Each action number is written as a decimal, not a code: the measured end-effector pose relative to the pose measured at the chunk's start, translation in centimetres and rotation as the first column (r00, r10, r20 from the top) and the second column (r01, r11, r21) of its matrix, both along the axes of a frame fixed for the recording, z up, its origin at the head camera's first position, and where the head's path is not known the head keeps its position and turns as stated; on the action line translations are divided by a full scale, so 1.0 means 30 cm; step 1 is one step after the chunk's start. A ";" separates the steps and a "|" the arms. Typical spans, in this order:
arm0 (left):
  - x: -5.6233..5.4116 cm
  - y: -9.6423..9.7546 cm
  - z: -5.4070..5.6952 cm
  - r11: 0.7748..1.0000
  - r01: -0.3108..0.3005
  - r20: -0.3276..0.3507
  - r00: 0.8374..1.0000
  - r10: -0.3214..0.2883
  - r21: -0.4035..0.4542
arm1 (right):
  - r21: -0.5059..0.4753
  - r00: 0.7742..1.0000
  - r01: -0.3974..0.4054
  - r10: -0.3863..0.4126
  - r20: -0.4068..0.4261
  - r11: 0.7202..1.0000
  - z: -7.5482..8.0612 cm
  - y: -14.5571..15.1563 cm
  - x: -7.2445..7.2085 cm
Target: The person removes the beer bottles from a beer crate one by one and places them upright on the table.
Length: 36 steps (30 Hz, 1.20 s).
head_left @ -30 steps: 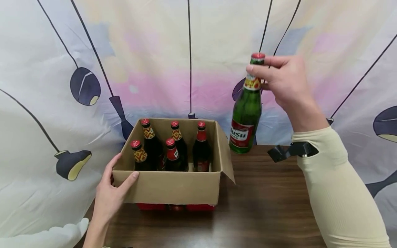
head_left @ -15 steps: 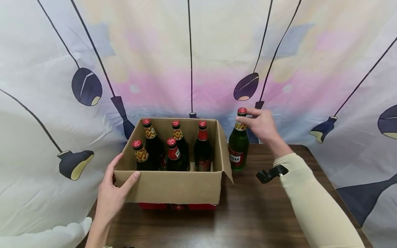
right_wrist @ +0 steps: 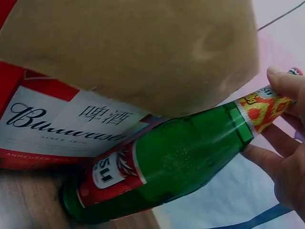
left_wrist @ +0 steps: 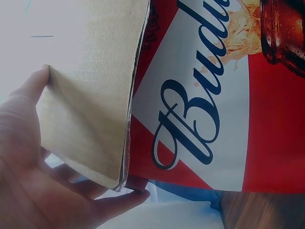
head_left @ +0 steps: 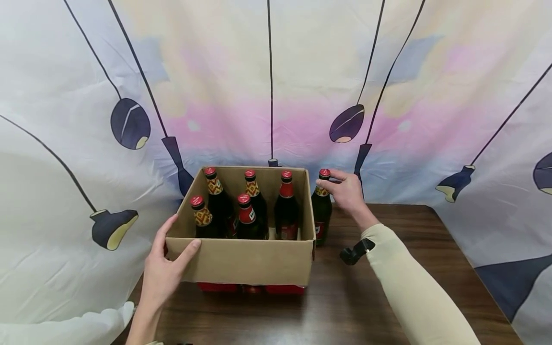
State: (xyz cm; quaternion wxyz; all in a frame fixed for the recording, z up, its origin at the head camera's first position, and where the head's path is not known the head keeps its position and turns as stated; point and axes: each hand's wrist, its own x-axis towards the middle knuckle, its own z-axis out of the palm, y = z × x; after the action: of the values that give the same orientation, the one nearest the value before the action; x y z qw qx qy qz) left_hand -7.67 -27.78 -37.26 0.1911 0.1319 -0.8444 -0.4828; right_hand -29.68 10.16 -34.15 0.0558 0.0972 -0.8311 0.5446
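Observation:
A cardboard beer box (head_left: 246,262) stands on the table with its flaps folded outward; several dark bottles (head_left: 254,201) with red caps stand upright inside. My left hand (head_left: 163,275) grips the box's front left corner, thumb over the front flap (left_wrist: 90,105) and fingers behind it. Close against the box's right side, a green beer bottle (right_wrist: 176,152) with a red label stands at table level. My right hand (head_left: 346,194) holds it by the neck, with thumb and fingers around the yellow-and-red neck label (right_wrist: 264,107). In the head view, the box partly hides this bottle.
The dark wood table (head_left: 388,268) extends to the right of the box and in front of it. Behind hangs a pale cloth backdrop (head_left: 310,72) printed with lamps. The right side flap (right_wrist: 143,52) juts out over the bottle.
My right hand has lowered the green bottle from mid-air to the table, then moved it left against the box. The left hand keeps its grip on the corner.

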 end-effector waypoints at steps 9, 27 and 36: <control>0.003 -0.003 -0.008 1.000 -0.019 0.027 0.999 0.019 0.008 | -0.007 0.999 0.001 -0.001 -0.049 1.000 -0.040 -0.014 -0.007; 0.005 -0.008 -0.009 0.999 -0.033 0.017 0.999 0.033 0.009 | 0.013 0.999 -0.032 0.032 -0.015 0.999 -0.039 -0.030 -0.018; 0.002 0.001 0.000 1.000 -0.009 0.038 0.999 0.009 -0.003 | -0.104 0.997 -0.036 0.029 -0.073 0.994 0.041 0.002 0.010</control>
State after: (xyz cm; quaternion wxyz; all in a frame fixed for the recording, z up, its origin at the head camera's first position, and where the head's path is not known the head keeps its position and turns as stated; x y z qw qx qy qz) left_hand -7.61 -27.73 -37.27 0.1775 0.1446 -0.8478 -0.4783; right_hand -29.37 10.22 -32.92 0.0816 0.1270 -0.7972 0.5845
